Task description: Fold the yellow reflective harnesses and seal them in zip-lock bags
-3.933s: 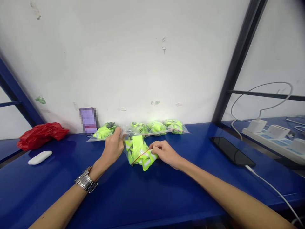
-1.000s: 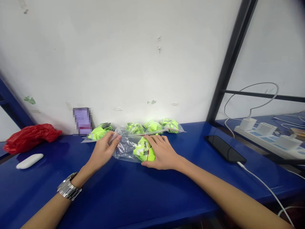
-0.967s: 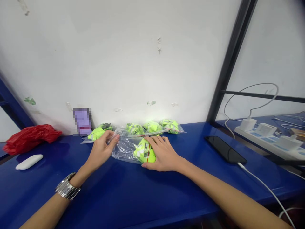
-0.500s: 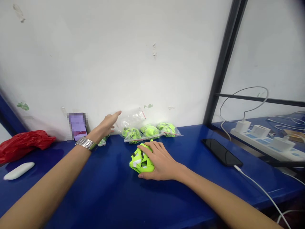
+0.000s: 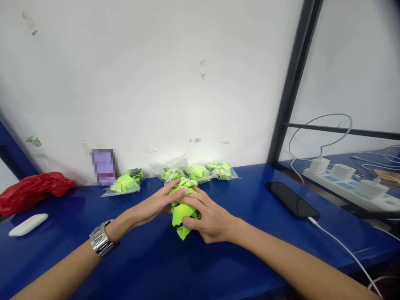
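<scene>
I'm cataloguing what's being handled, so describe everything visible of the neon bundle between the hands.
The neon yellow-green bundle looks like soft, crumpled fabric with pale grey bands and black parts. No bag shows around it. One corner points down over the blue desk. The left hand and right hand touch it, partly hiding it.

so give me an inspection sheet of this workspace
Surface: glossy blue tabletop
Job's things: unbagged neon-yellow reflective bundle; four bagged bundles along the wall
Clutter: red plastic bag, white case, pixelated upright device, black smartphone
Hands: left hand and right hand both on the unbagged bundle
Cables: white cable in the smartphone; another looping above the power strip
Surroundings: scuffed white wall, dark frame post at right
</scene>
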A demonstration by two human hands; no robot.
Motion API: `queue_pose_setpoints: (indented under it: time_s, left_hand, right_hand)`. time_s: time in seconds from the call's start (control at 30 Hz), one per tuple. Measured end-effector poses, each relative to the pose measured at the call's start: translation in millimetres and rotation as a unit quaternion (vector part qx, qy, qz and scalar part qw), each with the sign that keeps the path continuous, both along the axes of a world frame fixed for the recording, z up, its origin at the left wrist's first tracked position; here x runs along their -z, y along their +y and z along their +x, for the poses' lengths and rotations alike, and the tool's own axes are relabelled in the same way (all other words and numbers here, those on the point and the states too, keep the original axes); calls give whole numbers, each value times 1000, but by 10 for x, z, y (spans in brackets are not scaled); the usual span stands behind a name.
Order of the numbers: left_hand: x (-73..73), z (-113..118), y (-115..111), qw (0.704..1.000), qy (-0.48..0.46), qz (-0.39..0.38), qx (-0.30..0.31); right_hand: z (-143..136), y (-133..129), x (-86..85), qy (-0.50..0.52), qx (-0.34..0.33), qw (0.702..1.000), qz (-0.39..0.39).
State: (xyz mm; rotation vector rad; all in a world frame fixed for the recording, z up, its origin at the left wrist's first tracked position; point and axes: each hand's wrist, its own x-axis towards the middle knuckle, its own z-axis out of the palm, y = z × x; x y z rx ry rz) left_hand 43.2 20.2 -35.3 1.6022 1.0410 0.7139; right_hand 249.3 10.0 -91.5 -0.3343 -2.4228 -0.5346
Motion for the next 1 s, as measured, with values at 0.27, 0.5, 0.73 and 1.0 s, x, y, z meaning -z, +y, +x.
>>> queue_pose_setpoints:
  time_s: [0.27, 0.5, 0.73, 1.0]
  left_hand:
    - [-79, -5, -65, 968, 4, 211, -133]
    - [-380, -9, -64, 880, 124, 364, -278]
    - [-523, 77, -77, 945, -59, 236, -221]
    - [-804, 241, -127, 897, -207, 366, -140]
  right_hand:
    - [98, 198, 55, 140, 42, 985, -92]
    - [202, 201, -135, 185, 126, 972, -68]
    - [154, 130, -337, 390, 149, 876, -243]
    - [-33, 204, -103, 261, -7, 868, -421]
